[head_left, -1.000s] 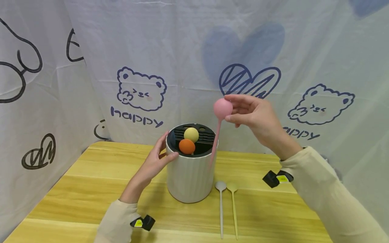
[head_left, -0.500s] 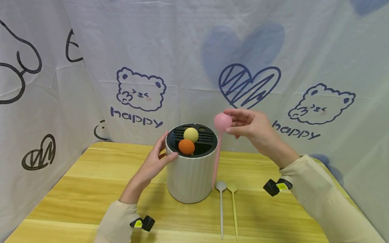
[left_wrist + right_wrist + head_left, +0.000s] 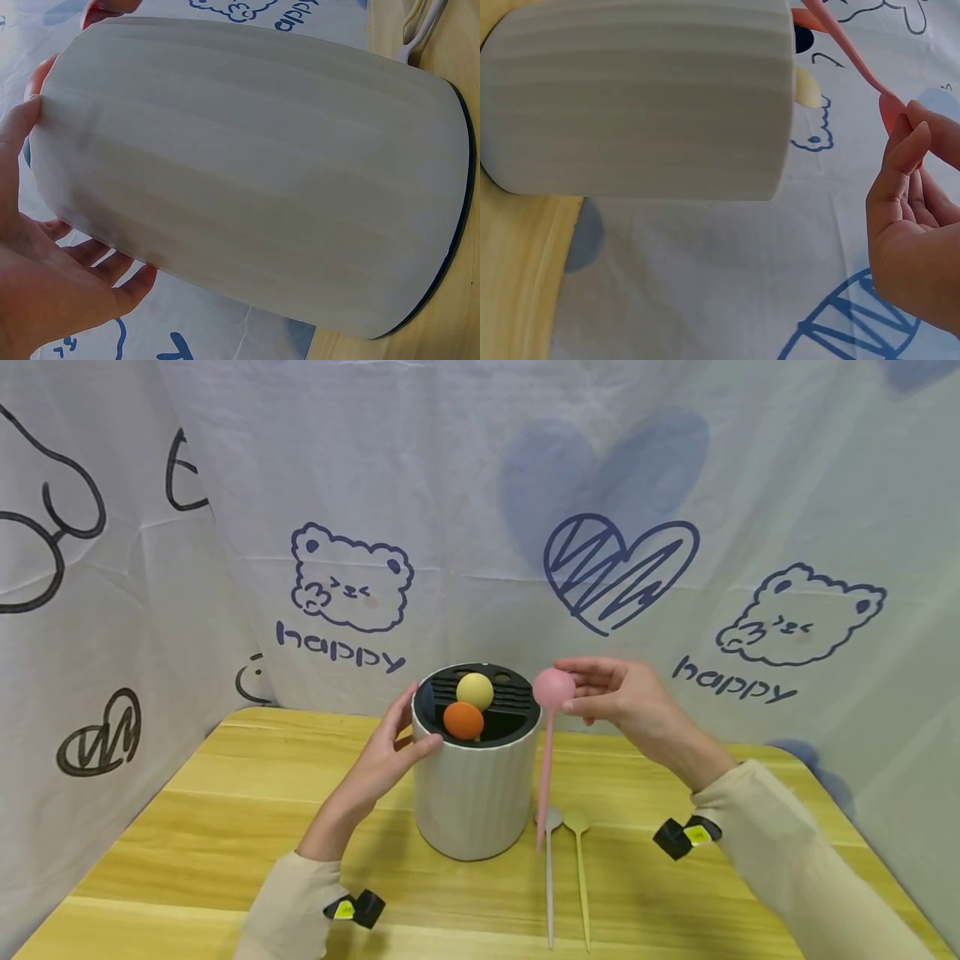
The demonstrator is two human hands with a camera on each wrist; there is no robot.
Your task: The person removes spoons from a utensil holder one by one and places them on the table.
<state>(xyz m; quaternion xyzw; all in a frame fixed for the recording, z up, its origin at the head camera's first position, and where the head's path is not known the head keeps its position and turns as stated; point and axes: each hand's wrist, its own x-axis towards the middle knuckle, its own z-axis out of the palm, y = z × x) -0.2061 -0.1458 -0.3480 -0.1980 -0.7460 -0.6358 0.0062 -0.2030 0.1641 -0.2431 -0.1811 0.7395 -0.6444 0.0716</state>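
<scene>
My left hand [image 3: 390,747] grips the upper left side of a white ribbed utensil holder [image 3: 472,802], thumb at the front of its rim. In the left wrist view its fingers [image 3: 112,274] lie along the holder's wall. My right hand [image 3: 622,693] pinches the round bowl of a pink spoon [image 3: 553,690] just right of the rim. The spoon's handle hangs down outside the holder, its tip overlapping a grey spoon [image 3: 550,877] in the head view. An orange spoon [image 3: 463,721] and a pale yellow spoon [image 3: 475,692] stand in the holder's black slotted insert [image 3: 513,731], handles hidden.
A second yellow spoon [image 3: 582,885] lies beside the grey one on the wooden table [image 3: 225,827], right of the holder. Close behind the table hangs a white printed cloth [image 3: 465,527], with another cloth side at the left.
My right hand has come down beside the holder with the pink spoon. The spoon's handle has swung from slanting across the holder to nearly upright. My left hand stays on the holder.
</scene>
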